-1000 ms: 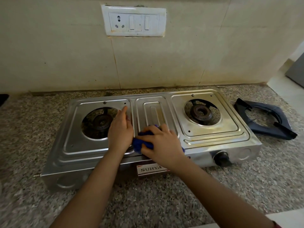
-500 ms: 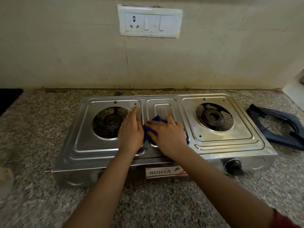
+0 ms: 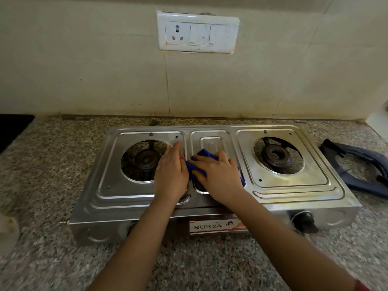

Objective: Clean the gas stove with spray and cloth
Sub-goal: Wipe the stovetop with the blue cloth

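Observation:
A steel two-burner gas stove (image 3: 294,192) stands on the speckled granite counter (image 3: 52,164). My right hand (image 3: 220,177) presses a blue cloth (image 3: 204,155) onto the stove's middle panel, fingers spread flat over it; most of the cloth is hidden under the hand. My left hand (image 3: 171,175) rests flat on the stove top beside the left burner (image 3: 144,159), fingers straight, touching the right hand's side. The right burner (image 3: 276,155) is uncovered. No spray bottle is in view.
A dark blue pan support (image 3: 357,166) lies on the counter right of the stove. A switch and socket plate (image 3: 198,32) is on the tiled wall behind. A black object (image 3: 12,127) sits at the far left; a pale blurred object (image 3: 7,229) at the lower left edge.
My right hand has slid the blue cloth away from the front edge toward the back of the middle panel. The left hand has kept its place beside the left burner.

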